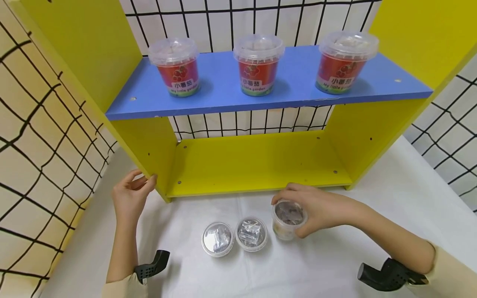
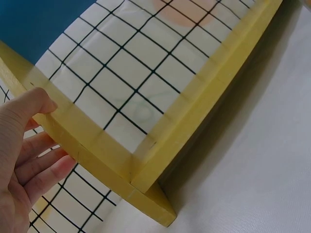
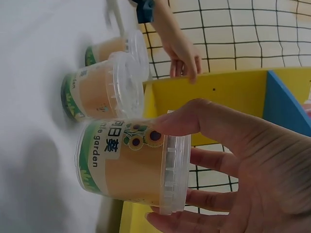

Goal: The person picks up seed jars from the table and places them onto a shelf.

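My right hand [image 1: 311,207] grips a lidded plastic cup [image 1: 287,221] near its rim, in front of the shelf. In the right wrist view this cup [image 3: 129,160] has an orange label with sunflowers and the words "little garden". Two similar cups stand to its left, one [image 1: 251,234] nearer and one [image 1: 218,239] farther, with silvery packets under their clear lids. At the shelf's left side panel [image 1: 128,132], my left hand [image 1: 130,192] pinches the front edge between thumb and fingers, as the left wrist view shows too.
Three red-labelled cups with clear lids, left [image 1: 179,74], middle [image 1: 258,72] and right [image 1: 340,68], stand on the blue upper board [image 1: 220,82]. Below it lies the yellow bottom board [image 1: 246,161]. Black wire grid [image 1: 37,165] surrounds the white-covered table [image 1: 231,277].
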`<move>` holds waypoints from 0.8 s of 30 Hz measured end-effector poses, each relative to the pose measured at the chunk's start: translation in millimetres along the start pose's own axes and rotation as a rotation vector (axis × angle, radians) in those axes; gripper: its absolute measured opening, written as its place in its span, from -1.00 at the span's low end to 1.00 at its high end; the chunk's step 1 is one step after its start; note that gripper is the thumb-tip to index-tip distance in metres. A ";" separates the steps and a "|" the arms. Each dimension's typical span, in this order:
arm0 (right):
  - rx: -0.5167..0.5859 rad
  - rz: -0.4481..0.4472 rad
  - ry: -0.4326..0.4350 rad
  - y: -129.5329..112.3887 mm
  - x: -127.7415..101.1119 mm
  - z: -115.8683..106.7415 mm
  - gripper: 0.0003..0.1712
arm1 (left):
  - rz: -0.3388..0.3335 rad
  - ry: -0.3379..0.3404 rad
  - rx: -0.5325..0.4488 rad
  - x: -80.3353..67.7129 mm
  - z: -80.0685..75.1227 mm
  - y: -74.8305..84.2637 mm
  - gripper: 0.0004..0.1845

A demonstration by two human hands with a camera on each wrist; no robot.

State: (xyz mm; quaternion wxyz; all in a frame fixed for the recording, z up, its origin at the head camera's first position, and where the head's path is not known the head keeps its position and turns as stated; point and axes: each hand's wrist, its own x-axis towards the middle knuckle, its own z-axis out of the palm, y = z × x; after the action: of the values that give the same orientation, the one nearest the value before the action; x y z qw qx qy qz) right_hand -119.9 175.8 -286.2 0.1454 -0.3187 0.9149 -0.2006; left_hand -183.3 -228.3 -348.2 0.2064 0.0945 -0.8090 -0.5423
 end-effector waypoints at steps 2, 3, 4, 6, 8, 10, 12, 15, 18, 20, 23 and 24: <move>0.001 0.003 -0.001 -0.2 0.4 -1.4 -0.28 | 0.002 -0.001 0.000 -0.1 -0.2 0.2 -0.65; -0.001 0.005 0.001 -0.3 0.8 -2.0 -0.27 | 0.004 -0.002 0.001 -0.1 -0.3 0.4 -0.65; -0.001 0.007 0.003 -0.7 1.2 -2.7 -0.27 | 0.005 -0.003 0.002 -0.1 -0.4 0.6 -0.65; 0.003 0.012 0.003 -2.0 2.5 -4.0 -0.27 | 0.004 -0.006 0.003 -0.1 -0.7 1.0 -0.65; 0.010 0.024 0.001 -4.2 5.1 -6.4 -0.28 | -0.001 -0.006 0.006 0.1 -1.1 1.2 -0.64; 0.023 0.025 0.004 -6.6 9.1 -10.6 -0.28 | -0.004 -0.005 0.008 0.3 -1.4 1.7 -0.64; 0.020 0.021 0.023 -9.5 15.0 -16.3 -0.29 | -0.005 -0.005 0.009 0.4 -1.3 1.9 -0.64; -0.018 0.018 0.058 -15.6 27.8 -27.2 -0.29 | 0.000 -0.006 0.009 0.5 -1.2 2.0 -0.64; -0.055 0.018 0.079 -22.8 44.1 -36.9 -0.28 | -0.003 -0.005 -0.001 0.3 -1.3 0.9 -0.63; -0.062 0.016 0.075 -26.7 55.9 -42.0 -0.27 | -0.004 -0.004 -0.015 0.4 -1.4 -0.8 -0.62; -0.063 -0.013 0.070 -30.0 69.9 -46.9 -0.26 | -0.006 0.000 -0.042 0.2 -0.6 -2.1 -0.61; -0.064 -0.020 0.069 -30.9 73.2 -48.0 -0.26 | -0.002 0.000 -0.052 0.4 -0.2 -2.4 -0.61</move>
State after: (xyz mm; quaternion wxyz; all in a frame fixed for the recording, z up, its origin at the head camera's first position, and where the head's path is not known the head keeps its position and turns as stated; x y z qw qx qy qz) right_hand -177.8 120.0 -240.0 0.1016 -0.3253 0.9221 -0.1834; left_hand -183.8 -229.5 -350.3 0.2080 0.0900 -0.7945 -0.5633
